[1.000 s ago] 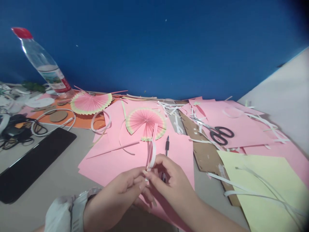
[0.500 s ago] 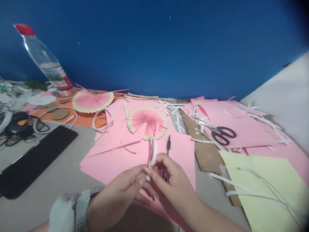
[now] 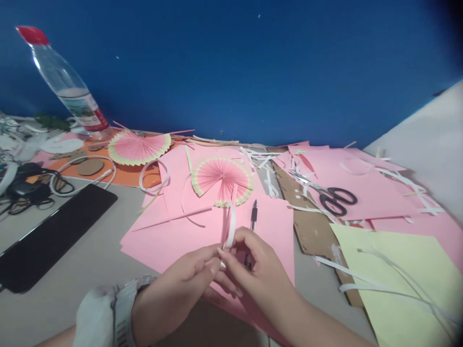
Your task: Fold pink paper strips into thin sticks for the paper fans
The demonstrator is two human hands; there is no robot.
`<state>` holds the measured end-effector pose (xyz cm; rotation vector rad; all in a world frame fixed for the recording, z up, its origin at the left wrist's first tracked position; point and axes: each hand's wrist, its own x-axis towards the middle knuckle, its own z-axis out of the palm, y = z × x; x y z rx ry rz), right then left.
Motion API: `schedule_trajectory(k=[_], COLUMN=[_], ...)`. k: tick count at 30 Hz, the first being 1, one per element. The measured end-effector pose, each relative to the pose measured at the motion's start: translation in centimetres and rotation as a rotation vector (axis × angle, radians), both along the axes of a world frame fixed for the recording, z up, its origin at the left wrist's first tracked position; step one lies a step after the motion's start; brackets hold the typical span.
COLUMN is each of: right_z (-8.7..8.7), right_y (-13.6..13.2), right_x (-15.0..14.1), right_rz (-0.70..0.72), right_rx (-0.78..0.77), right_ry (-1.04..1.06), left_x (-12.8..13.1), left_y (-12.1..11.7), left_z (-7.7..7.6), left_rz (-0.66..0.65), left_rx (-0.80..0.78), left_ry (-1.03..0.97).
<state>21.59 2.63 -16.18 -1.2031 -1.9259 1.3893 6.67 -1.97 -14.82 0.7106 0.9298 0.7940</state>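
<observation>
A narrow white paper strip (image 3: 232,225) stands up from between my fingertips and bends slightly toward its pinkish top. My left hand (image 3: 188,279) is closed on its lower end, and my right hand (image 3: 258,270) pinches it from the other side, thumb against the left fingers. Both hands hover over pink paper sheets (image 3: 159,243). Just beyond the strip lies a pleated pink paper fan (image 3: 221,180) with a yellow-green rim. A black pen (image 3: 254,214) rests on the pink sheet, its lower part behind my right hand.
At right lie black-handled scissors (image 3: 334,200), brown cardboard (image 3: 311,231) and yellow paper (image 3: 401,274) with loose strips. A second pleated fan (image 3: 139,147) sits at back left near a bottle (image 3: 68,86). A black phone (image 3: 61,236) and cables (image 3: 29,185) occupy the left.
The whole view has shifted slightly. Both hands keep their pinch on the strip, with only a small movement of the fingers.
</observation>
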Motion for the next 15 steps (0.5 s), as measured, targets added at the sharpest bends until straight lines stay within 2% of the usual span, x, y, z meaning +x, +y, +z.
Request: schedule_trajectory(k=[10, 15], right_z=[-0.05, -0.30], right_y=[0.51, 0.58], right_x=[0.23, 0.30], right_rz=[0.054, 0.069], right_rx=[0.110, 0.158], right_ry=[0.005, 0.009], left_x=[-0.28, -0.33], left_y=[-0.20, -0.07], left_z=[-0.66, -0.30], left_rz=[0.009, 0.009], left_rx=[-0.020, -0.047], left_ry=[-0.067, -0.055])
